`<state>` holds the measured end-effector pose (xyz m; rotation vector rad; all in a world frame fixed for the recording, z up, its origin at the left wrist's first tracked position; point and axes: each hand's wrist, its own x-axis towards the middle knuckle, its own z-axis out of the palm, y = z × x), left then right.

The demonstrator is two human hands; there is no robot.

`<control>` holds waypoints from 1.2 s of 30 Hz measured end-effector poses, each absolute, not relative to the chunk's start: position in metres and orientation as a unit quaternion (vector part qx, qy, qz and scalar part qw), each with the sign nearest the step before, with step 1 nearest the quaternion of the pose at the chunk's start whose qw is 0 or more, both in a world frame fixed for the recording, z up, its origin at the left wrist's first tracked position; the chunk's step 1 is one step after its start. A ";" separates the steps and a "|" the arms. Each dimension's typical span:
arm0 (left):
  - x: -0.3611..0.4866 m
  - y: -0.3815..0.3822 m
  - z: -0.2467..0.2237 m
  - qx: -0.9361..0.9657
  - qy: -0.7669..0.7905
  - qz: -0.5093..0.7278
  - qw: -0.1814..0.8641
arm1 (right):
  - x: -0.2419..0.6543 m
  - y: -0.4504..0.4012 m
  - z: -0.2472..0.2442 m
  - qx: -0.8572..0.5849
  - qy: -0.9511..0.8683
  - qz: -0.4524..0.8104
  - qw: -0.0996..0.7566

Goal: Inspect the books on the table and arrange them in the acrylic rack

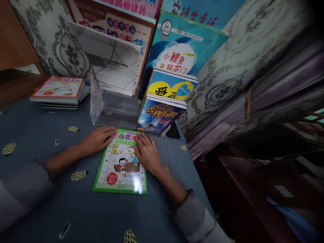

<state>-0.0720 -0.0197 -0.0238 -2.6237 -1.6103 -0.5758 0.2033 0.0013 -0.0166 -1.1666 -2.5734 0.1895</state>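
A green-bordered picture book (124,182) lies flat on the cloth-covered table, its cartoon cover facing up. My left hand (96,140) rests at its upper left corner, fingers stretched out and touching the edge. Across the upper right part of the cover lies my right hand (148,153), its fingers extended and flat. Both hands hide bits of the title. Just beyond the book stands a clear acrylic holder (111,111), its front left compartment without a book and the right side filled with upright books such as a dark blue one (160,116).
A small stack of books (59,89) lies at the far left. Taller books, including a teal one (187,44), stand at the back against the patterned wall (227,74). A black phone-like object (173,130) lies right of the holder. The table (96,216) ends on the right.
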 end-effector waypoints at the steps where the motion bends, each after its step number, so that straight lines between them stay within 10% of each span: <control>1: -0.072 -0.020 -0.023 -0.838 -0.515 -0.181 0.001 | 0.199 -0.005 -0.014 -0.391 -0.907 0.073 0.136; 13: -0.071 -0.020 -0.027 -0.837 -0.513 -0.192 -0.001 | 0.167 -0.085 -0.005 -0.205 -0.970 0.089 0.098; 36: -0.054 -0.033 -0.028 -0.776 -0.610 -0.151 0.057 | 0.202 -0.084 -0.014 -0.374 -0.909 0.115 0.142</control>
